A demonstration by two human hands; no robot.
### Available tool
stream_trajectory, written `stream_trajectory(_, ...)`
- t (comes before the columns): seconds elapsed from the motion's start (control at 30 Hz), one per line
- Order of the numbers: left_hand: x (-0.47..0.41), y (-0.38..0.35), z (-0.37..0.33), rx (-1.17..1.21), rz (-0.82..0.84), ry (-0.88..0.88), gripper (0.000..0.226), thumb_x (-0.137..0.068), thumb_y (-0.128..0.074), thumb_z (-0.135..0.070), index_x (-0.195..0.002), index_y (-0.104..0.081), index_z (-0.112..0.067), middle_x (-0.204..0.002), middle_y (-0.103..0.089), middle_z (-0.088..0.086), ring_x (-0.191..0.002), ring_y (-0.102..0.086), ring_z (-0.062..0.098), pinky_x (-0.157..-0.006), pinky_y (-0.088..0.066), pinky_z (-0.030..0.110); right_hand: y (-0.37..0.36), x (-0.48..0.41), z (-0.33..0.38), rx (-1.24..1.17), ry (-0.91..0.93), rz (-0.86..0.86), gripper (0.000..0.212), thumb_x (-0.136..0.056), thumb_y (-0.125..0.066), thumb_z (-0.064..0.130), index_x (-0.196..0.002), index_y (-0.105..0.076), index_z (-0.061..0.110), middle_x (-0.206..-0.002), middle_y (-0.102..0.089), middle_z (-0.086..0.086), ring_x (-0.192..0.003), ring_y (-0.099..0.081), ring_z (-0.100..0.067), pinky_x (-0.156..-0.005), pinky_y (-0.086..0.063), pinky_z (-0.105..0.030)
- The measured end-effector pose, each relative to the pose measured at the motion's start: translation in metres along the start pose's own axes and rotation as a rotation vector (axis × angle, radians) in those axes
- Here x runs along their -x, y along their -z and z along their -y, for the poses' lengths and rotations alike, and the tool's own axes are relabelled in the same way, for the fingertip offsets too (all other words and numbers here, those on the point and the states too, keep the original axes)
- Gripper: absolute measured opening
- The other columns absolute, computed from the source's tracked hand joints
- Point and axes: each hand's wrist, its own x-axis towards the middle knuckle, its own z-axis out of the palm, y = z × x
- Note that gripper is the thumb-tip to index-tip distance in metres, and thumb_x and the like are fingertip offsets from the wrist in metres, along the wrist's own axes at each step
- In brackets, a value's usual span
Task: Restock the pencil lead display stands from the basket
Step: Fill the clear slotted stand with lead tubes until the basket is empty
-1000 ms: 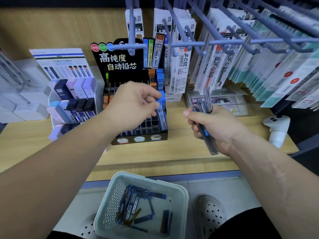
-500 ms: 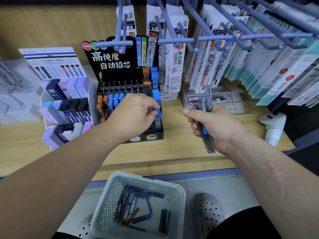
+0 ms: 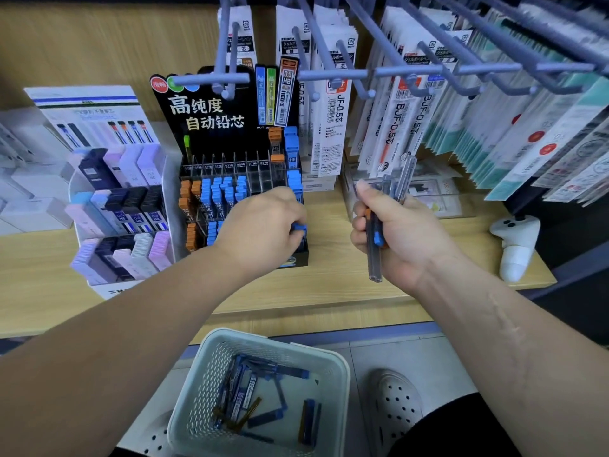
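The black pencil lead display stand (image 3: 211, 113) sits on the wooden shelf, its slots partly filled with blue and orange lead tubes. My left hand (image 3: 260, 225) is over the stand's lower right slots, fingers pinched on a blue-capped lead tube (image 3: 299, 227) that stands in a front slot. To the right of the stand, my right hand (image 3: 398, 232) is closed around a bundle of clear lead tubes (image 3: 375, 252) with blue and orange caps. The white basket (image 3: 336, 367) is on the floor below, with several blue lead tubes (image 3: 250, 394) lying in it.
A second stand (image 3: 118, 206) with pastel and dark lead cases is to the left. Grey peg hooks (image 3: 333, 74) with hanging refill packs jut out overhead. A white controller (image 3: 515, 245) lies on the shelf (image 3: 329, 291) at the right. A white shoe (image 3: 395, 404) is by the basket.
My left hand has moved down and right along the stand, lowering the blue-capped tube into a front slot. My right hand has stayed put with its bundle.
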Motion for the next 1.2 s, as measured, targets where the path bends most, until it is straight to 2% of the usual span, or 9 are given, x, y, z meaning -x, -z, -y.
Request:
stream_trajectory(0.13,-0.001,0.023,-0.025,0.351,0.009,0.221,0.020,-0.091,-0.069,-0.033,-0.079,-0.072,-0.018,-0.069,-0.064,-0.005,-0.061,-0.055,0.002,-0.061,-0.050,0.025,-0.009,-0.003,-0.006,-0.029,0.043,-0.060,0.019,-0.094,-0.072,0.021,-0.097,-0.055,0.013,-0.067,-0.051,-0.002,-0.053,-0.049,-0.014,-0.048,-0.043,-0.024)
stream_trajectory(0.23,0.002,0.040,-0.051,0.912,0.246,0.512,0.028,-0.093,-0.067,-0.036,-0.086,-0.072,-0.009,-0.070,-0.071,0.004,-0.054,-0.060,0.014,-0.049,-0.044,0.025,-0.016,-0.005,-0.010,0.013,0.099,-0.131,0.018,-0.094,-0.072,0.022,-0.095,-0.057,0.014,-0.065,-0.052,0.000,-0.052,-0.052,-0.013,-0.050,-0.047,-0.027)
stream_trajectory(0.33,0.011,0.042,-0.063,1.090,0.339,0.564,0.018,-0.090,-0.073,-0.020,-0.091,-0.070,-0.002,-0.074,-0.073,0.011,-0.061,-0.067,0.021,-0.052,-0.050,0.028,-0.023,-0.003,-0.014,0.013,0.109,-0.159,0.017,-0.093,-0.072,0.022,-0.087,-0.058,0.015,-0.063,-0.053,0.002,-0.053,-0.053,-0.012,-0.052,-0.049,-0.029)
stream_trajectory(0.47,0.018,0.040,-0.061,1.086,0.288,0.587,0.007,-0.088,-0.071,-0.004,-0.088,-0.068,0.003,-0.070,-0.072,0.014,-0.062,-0.069,0.022,-0.054,-0.053,0.028,-0.027,-0.002,-0.019,0.085,0.123,-0.159,0.015,-0.093,-0.072,0.021,-0.087,-0.059,0.017,-0.067,-0.054,0.000,-0.061,-0.054,-0.016,-0.056,-0.050,-0.030)
stream_trajectory(0.6,0.019,0.042,-0.057,1.066,0.250,0.604,0.004,-0.086,-0.067,0.002,-0.084,-0.067,0.005,-0.064,-0.067,0.015,-0.059,-0.068,0.023,-0.054,-0.054,0.031,-0.030,-0.002,-0.021,0.139,0.118,-0.186,0.013,-0.092,-0.073,0.023,-0.085,-0.062,0.020,-0.070,-0.055,0.003,-0.076,-0.053,-0.020,-0.075,-0.050,-0.037)
stream_trajectory(0.77,0.019,0.049,-0.047,1.105,0.262,0.653,0.005,-0.085,-0.062,0.004,-0.086,-0.066,0.003,-0.076,-0.067,0.025,-0.061,-0.069,0.025,-0.053,-0.054,0.030,-0.028,-0.003,-0.015,0.116,0.048,-0.173,0.013,-0.095,-0.071,0.022,-0.096,-0.060,0.015,-0.066,-0.060,0.002,-0.056,-0.054,-0.012,-0.055,-0.045,-0.027)
stream_trajectory(0.87,0.017,0.051,-0.035,1.101,0.166,0.697,0.006,-0.084,-0.062,0.003,-0.084,-0.067,-0.001,-0.073,-0.069,0.018,-0.062,-0.070,0.024,-0.053,-0.052,0.030,-0.026,-0.005,-0.014,0.065,0.003,-0.158,0.018,-0.094,-0.071,0.019,-0.103,-0.059,0.010,-0.068,-0.055,-0.002,-0.055,-0.050,-0.013,-0.050,-0.041,-0.026)
stream_trajectory(1.0,0.018,0.046,-0.024,0.864,-0.056,0.618,0.009,-0.080,-0.068,-0.002,-0.077,-0.066,-0.011,-0.062,-0.070,0.008,-0.061,-0.071,0.023,-0.055,-0.055,0.033,-0.027,-0.003,-0.015,0.119,-0.052,-0.018,0.015,-0.094,-0.071,0.019,-0.088,-0.059,0.016,-0.066,-0.052,0.000,-0.055,-0.046,-0.012,-0.049,-0.038,-0.024)
stream_trajectory(1.2,0.019,0.036,-0.030,0.778,-0.019,0.497,0.011,-0.080,-0.077,-0.007,-0.078,-0.067,-0.011,-0.063,-0.070,0.006,-0.059,-0.071,0.015,-0.056,-0.059,0.035,-0.037,0.004,-0.021,0.224,-0.009,0.079,0.012,-0.094,-0.070,0.016,-0.084,-0.065,0.012,-0.061,-0.054,0.004,-0.052,-0.040,-0.011,-0.044,-0.035,-0.022)
